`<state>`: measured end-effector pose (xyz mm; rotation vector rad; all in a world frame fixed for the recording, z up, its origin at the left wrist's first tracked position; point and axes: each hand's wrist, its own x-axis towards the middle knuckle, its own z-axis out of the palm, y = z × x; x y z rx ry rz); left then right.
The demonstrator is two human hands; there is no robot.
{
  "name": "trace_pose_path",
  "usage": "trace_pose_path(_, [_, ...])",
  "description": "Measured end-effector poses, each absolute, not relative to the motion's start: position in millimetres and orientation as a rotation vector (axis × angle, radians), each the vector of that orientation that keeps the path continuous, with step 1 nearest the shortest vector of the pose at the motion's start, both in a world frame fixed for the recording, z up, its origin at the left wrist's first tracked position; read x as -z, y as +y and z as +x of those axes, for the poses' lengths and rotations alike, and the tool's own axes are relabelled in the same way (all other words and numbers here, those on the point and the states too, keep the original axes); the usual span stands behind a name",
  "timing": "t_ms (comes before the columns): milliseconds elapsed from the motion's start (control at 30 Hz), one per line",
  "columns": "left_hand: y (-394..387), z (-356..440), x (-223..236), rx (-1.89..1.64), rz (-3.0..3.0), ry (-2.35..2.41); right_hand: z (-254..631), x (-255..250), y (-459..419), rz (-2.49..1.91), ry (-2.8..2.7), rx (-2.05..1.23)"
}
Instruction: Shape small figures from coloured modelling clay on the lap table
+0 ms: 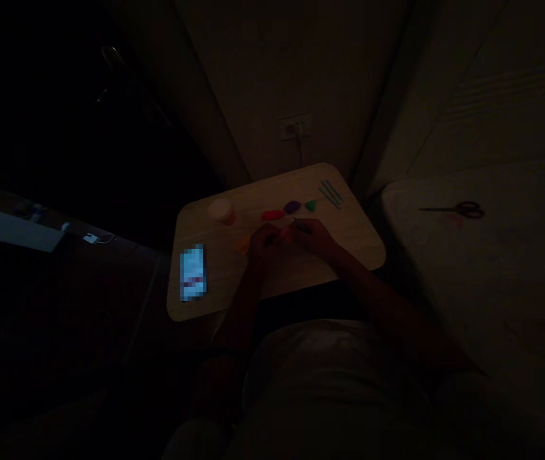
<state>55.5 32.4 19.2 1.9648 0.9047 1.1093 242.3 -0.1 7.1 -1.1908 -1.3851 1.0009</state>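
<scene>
The picture is very dark. My left hand [263, 243] is closed over the small table, its fingers against a small pinkish-red lump [285, 235] that looks like modelling clay. Beside it, my right hand [314, 235] is curled around a thin, pale-tipped tool [301, 223], whose exact kind I cannot make out. Just beyond my hands lie a red clay piece [272, 215], a purple clay piece [292, 207] and a green clay piece [311, 206]. An orange-yellow clay piece [242, 245] rests left of my left hand.
On the wooden tabletop [224, 287] are a lit phone [193, 273], a pale pink lidded tub [220, 209] and several thin bluish sticks [331, 194]. Scissors [454, 209] lie on a pale surface to the right. A wall socket [295, 126] holds a plugged-in cable behind the table.
</scene>
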Motion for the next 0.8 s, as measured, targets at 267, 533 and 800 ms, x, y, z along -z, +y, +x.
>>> trace_pose_path(267, [34.7, 56.7, -11.8, -1.045, 1.939, 0.955, 242.0, -5.0, 1.8, -1.146, -1.313, -1.019])
trace_pose_path(533, [35.6, 56.3, -15.6, -1.085, 1.863, 0.918, 242.0, -6.0, 0.0, -1.235, -1.362, -0.963])
trace_pose_path(800, [38.6, 52.8, -11.8, -1.054, 1.895, 0.925, 239.2, -8.4, 0.3, -1.307, -1.413, -0.923])
